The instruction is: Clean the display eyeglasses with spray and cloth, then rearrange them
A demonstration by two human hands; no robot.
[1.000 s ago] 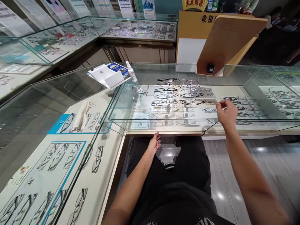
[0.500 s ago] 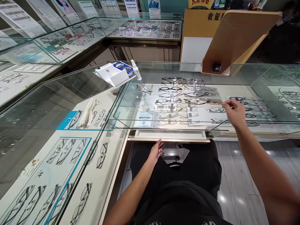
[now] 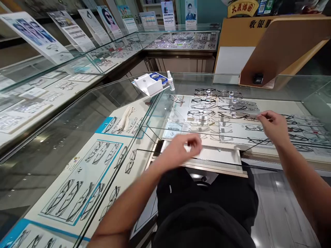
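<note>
Over one glass display case (image 3: 232,77), your two hands are apart. Your right hand (image 3: 273,126) pinches its fingertips beside one pair of eyeglasses (image 3: 232,115), grasp unclear. Your blurred left hand (image 3: 186,148) curls above one pale tray (image 3: 219,155); you cannot tell if it holds anything.

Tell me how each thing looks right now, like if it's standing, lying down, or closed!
right hand: fingers pinched together, beside a black glasses frame
left hand: curled and blurry, above a white tray
spray bottle: standing upright
white cloth: lying crumpled in the glass case
wooden board: tilted
</note>
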